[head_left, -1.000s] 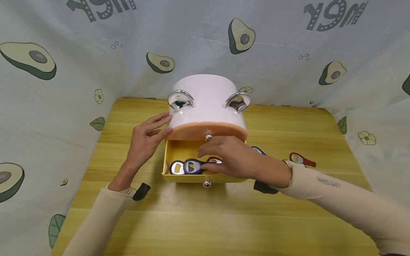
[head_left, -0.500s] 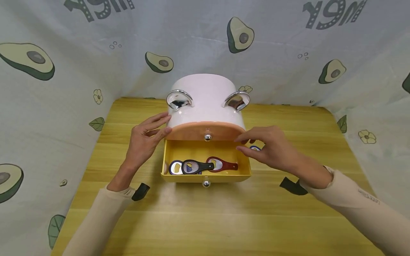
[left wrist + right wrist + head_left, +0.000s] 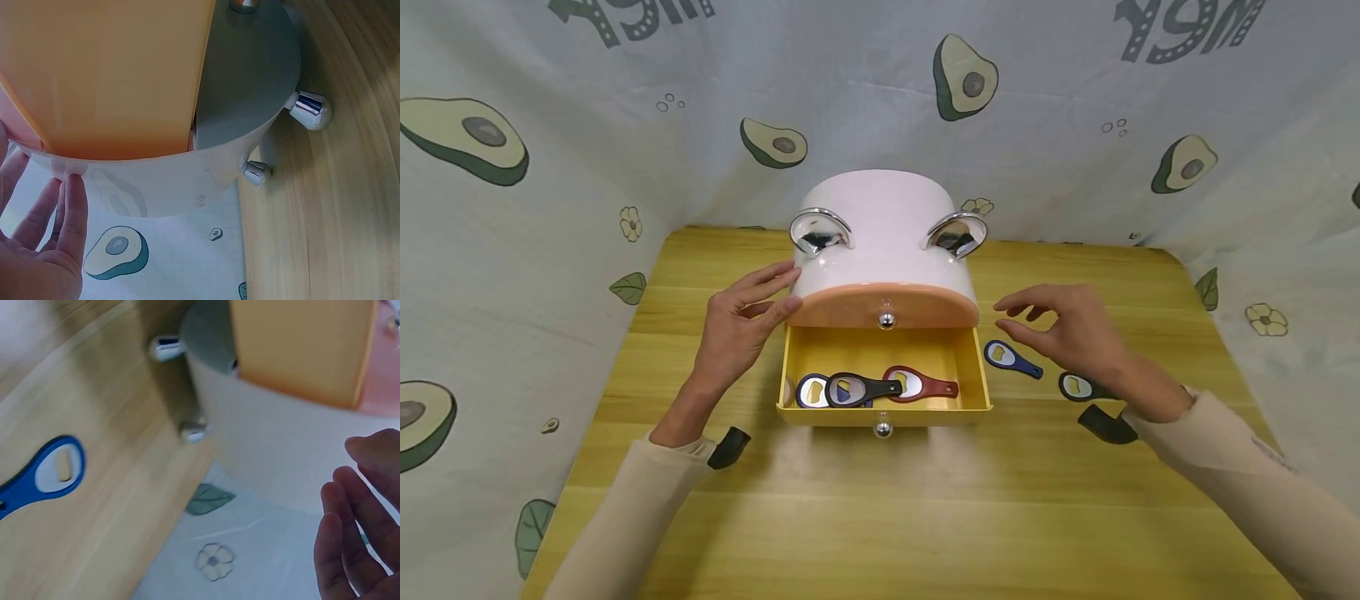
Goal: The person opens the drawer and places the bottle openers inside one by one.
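Note:
My left hand touches the left side of a white rounded drawer box with extended fingers; in the left wrist view fingertips meet its wall. The box's lower yellow drawer is pulled out. Inside it lie a black bottle opener, a red bottle opener and, partly beneath the black one, a blue-rimmed opener. My right hand hovers right of the drawer, fingers loosely bent, holding nothing. Near it on the table are a blue bottle opener and a dark bottle opener, partly hidden by the wrist.
The upper drawer's orange front is closed above the yellow one. Two silver ear-shaped pieces stick out from the box top. An avocado-print cloth hangs behind and beside the wooden table.
My right hand has left the drawer and moved right, over the table. The red opener's handle now lies uncovered in the drawer. My left hand has stayed on the box.

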`<state>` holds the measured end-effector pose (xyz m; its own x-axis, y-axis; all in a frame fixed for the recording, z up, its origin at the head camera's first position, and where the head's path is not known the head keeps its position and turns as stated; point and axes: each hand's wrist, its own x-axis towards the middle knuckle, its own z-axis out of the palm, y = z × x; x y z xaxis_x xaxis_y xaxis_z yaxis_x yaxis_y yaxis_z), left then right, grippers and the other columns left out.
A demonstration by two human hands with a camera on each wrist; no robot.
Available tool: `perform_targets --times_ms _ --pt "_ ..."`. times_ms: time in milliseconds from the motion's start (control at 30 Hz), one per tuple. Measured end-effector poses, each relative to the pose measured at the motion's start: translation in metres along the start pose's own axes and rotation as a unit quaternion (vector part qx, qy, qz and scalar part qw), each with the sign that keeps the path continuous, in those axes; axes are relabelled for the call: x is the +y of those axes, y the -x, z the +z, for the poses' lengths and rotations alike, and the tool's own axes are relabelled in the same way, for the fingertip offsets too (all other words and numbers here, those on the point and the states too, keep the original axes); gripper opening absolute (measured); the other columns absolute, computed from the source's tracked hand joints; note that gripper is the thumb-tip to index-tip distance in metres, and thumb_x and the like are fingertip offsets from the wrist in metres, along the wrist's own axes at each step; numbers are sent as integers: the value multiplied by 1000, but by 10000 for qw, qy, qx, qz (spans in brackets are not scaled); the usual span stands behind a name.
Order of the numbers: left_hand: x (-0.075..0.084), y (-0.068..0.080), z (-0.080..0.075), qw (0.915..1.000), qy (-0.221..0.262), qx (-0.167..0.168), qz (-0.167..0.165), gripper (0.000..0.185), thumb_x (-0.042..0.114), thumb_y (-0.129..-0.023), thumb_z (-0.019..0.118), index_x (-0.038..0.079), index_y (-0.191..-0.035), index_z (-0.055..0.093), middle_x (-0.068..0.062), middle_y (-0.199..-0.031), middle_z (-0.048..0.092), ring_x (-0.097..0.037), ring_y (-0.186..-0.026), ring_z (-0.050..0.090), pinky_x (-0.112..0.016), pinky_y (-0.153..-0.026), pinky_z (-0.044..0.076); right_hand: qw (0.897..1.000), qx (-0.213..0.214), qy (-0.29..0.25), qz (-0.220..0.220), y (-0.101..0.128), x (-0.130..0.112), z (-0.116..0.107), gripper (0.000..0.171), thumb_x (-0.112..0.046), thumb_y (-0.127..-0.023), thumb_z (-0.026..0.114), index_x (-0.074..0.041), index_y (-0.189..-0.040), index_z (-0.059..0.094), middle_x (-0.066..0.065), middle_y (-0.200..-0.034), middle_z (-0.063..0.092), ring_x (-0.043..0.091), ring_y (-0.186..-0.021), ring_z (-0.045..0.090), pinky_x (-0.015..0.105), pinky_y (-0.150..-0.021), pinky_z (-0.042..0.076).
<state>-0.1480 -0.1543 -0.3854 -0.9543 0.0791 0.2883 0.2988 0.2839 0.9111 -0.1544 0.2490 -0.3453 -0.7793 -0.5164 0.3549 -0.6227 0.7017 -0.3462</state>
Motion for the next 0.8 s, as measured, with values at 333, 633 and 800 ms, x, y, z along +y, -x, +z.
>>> perform_targets --times_ms 333,633,800 --pt "0 0 0 10000 26 6 -7 39 13 -93 72 13 -132 67 -2 -142 60 -18 -131 56 -26 -97 55 9906 -632 -131 1203 13 44 15 20 -12 -90 75 -4 -108 75 16 -108 75 33 -93 72 50 -76 62" --pt "0 -1 0 10000 29 9 -7 39 13 -93 72 14 -132 67 -2 -142 60 -18 -131 56 -27 -98 55 9774 -1246 -433 1650 34 85 45 25 -16 -90 76 -2 -111 75 17 -112 73 34 -99 70 50 -79 62" --pt "0 0 0 10000 2 8 -21 40 13 -93 72 13 -132 67 -2 -142 60 -18 -132 56 -33 -99 55 9737 -1443 -498 1694 41 95 65 27 -17 -84 82 -3 -107 76 15 -106 75 30 -95 71 43 -75 63"
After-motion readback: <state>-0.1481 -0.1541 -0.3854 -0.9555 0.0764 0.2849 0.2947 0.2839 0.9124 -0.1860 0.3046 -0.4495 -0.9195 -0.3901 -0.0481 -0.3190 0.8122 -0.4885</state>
